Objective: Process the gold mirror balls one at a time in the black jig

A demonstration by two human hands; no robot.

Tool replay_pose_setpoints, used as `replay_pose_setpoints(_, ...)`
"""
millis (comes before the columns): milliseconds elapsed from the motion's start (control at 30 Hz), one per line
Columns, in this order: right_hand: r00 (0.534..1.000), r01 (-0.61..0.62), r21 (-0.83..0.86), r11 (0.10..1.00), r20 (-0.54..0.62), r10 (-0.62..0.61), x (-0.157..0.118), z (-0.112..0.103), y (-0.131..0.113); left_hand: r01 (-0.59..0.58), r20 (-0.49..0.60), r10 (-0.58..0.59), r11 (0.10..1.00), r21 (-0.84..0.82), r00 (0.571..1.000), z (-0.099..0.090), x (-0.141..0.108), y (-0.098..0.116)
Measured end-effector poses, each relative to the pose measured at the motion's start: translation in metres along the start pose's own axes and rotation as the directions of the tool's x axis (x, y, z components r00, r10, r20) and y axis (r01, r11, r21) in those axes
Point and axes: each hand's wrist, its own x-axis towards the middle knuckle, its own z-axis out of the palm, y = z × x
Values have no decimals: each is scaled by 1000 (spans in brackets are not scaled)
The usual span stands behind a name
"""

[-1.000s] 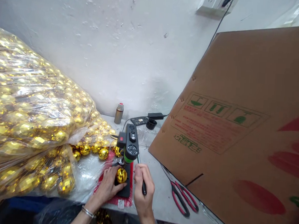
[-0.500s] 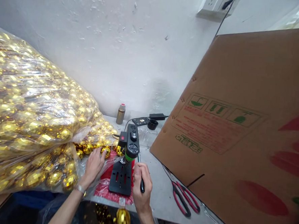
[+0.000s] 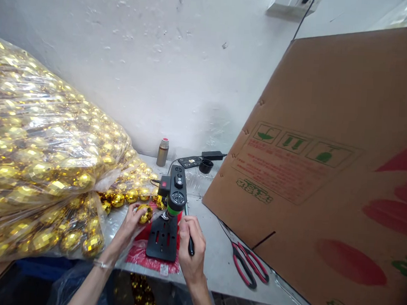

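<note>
My left hand (image 3: 130,221) grips a shiny gold faceted ball (image 3: 145,214) just left of a black device (image 3: 178,188) on a slotted black base plate (image 3: 163,237). To the right of that plate, my right hand (image 3: 192,248) is closed round a dark pen-like tool (image 3: 191,246), whose lighter shaft points up beside the device. A red plastic sheet (image 3: 138,254) lies under the plate. More gold balls (image 3: 118,199) spill from a clear plastic bag (image 3: 99,164) behind my left hand.
Red-handled scissors (image 3: 248,265) lie right of my right hand, against a large cardboard box (image 3: 312,177). Near the wall stand a small bottle (image 3: 162,152), a black round cup (image 3: 206,166) and a black adapter (image 3: 213,155). Gold balls lie below the table edge (image 3: 142,296).
My left hand has moved slightly right and now holds a gold ball away from the pile. A gold ball below the table edge has gone from sight. The view has shifted slightly.
</note>
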Motion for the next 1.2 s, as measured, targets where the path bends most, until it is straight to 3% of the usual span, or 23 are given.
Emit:
replay_pose_setpoints(67, 1000, -25, -8, 1000, 9, 26, 6, -2, -4, 32, 45, -29, 997, -67, 999, 7, -22, -11)
replay_pose_setpoints(167, 998, -51, -28, 998, 25, 52, 14, -4, -9, -54, 55, 54, 999, -3, 997, 22, -41, -28)
replay_pose_setpoints(333, 999, -36, -40, 999, 30, 37, 17, -6, -10, -240, 46, 237, 928, 286, 970, 41, -42, -43)
replay_pose_setpoints(467, 999, -27, -34, 999, 40, 28, 12, -5, -8, -380, 131, 357, 853, 356, 925, 43, -39, -41)
replay_pose_setpoints(800, 1000, -20, -20, 1000, 17, 20, 10, -4, -10, -419, 231, 360, 855, 304, 904, 43, -27, -39)
replay_pose_setpoints(1067, 997, -63, -4, 998, 34, 63, 6, -4, -8, -499, 396, 368, 811, 307, 841, 36, -37, -33)
replay_pose_setpoints(1200, 997, -67, 2, 998, 41, 66, 5, -5, -7, -482, 385, 351, 812, 328, 854, 33, -42, -35)
